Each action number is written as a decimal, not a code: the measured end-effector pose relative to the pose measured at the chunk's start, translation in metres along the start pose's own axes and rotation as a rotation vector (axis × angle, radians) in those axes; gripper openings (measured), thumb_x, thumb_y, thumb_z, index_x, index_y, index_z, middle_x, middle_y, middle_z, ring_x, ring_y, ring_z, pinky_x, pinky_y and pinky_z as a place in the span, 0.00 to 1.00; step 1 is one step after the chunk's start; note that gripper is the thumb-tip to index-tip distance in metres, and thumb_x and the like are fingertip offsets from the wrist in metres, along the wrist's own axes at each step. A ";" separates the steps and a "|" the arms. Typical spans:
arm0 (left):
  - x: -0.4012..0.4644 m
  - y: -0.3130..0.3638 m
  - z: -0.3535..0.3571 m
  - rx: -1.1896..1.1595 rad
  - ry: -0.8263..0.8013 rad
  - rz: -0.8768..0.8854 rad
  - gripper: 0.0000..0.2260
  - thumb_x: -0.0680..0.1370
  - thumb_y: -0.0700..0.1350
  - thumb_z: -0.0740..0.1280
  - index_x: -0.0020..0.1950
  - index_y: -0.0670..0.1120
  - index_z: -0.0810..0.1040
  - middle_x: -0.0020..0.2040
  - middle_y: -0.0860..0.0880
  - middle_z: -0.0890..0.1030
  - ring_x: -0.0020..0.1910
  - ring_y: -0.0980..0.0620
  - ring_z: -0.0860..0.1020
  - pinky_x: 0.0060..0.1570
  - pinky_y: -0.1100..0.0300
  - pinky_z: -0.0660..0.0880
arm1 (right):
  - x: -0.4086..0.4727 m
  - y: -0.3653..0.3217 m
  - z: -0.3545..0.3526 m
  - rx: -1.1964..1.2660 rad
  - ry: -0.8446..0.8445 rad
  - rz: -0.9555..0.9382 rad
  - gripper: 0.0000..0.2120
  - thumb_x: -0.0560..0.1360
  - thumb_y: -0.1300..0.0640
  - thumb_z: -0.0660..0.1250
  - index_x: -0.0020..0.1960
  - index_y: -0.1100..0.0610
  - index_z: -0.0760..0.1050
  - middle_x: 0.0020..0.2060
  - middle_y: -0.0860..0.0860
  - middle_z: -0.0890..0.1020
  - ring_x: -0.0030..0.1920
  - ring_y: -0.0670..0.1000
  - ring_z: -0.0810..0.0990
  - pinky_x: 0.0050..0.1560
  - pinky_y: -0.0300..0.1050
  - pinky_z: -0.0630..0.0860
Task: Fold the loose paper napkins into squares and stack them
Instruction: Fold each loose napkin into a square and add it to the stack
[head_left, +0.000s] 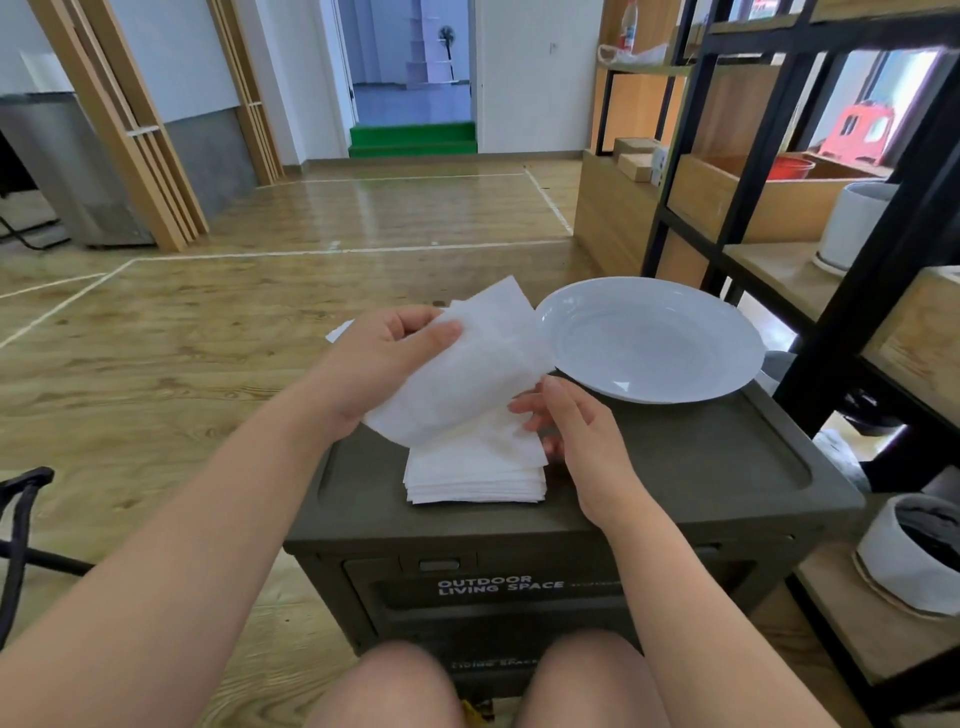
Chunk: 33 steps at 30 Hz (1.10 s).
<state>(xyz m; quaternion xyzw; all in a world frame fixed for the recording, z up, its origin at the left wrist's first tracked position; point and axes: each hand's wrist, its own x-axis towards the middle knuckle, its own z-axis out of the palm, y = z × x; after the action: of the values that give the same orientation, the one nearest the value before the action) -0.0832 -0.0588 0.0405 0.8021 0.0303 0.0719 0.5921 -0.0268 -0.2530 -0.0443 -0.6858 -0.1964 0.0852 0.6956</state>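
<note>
A white paper napkin (478, 358) is held up over the dark green storage box (675, 467). My left hand (384, 358) pinches its upper left edge between thumb and fingers. My right hand (571, 421) touches its lower right edge with loosely bent fingers. Below the napkin, a neat stack of folded white napkins (475, 473) lies on the box lid. Another bit of white paper (340, 330) shows behind my left hand at the lid's far edge.
An empty white plate (649, 338) sits on the far right of the box lid. A black-framed wooden shelf (841, 249) with pots stands close on the right. Wooden floor lies to the left and beyond. My knees are below the box front.
</note>
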 end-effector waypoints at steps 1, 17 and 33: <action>0.001 0.000 0.000 -0.029 0.008 -0.007 0.09 0.78 0.52 0.66 0.47 0.51 0.84 0.44 0.50 0.85 0.38 0.53 0.83 0.33 0.63 0.78 | 0.000 -0.001 0.000 0.011 -0.016 -0.002 0.13 0.77 0.42 0.59 0.51 0.45 0.80 0.42 0.45 0.84 0.40 0.42 0.78 0.41 0.42 0.73; 0.016 -0.003 0.049 -0.059 0.247 0.062 0.09 0.79 0.48 0.64 0.49 0.51 0.84 0.48 0.49 0.85 0.52 0.48 0.81 0.57 0.48 0.76 | 0.002 0.000 -0.002 0.114 0.087 0.072 0.11 0.77 0.55 0.67 0.36 0.51 0.79 0.22 0.41 0.77 0.24 0.39 0.71 0.27 0.30 0.69; 0.004 -0.014 0.035 -0.515 0.405 -0.220 0.03 0.75 0.42 0.71 0.47 0.47 0.81 0.39 0.53 0.86 0.35 0.57 0.84 0.27 0.66 0.76 | 0.008 0.005 -0.015 0.590 0.482 0.191 0.15 0.78 0.61 0.63 0.63 0.50 0.73 0.54 0.45 0.82 0.54 0.47 0.81 0.52 0.42 0.78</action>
<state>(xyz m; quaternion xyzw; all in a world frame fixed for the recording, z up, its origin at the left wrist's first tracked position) -0.0739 -0.0874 0.0174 0.5878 0.2146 0.1707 0.7611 -0.0128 -0.2632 -0.0477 -0.4720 0.0704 0.0387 0.8779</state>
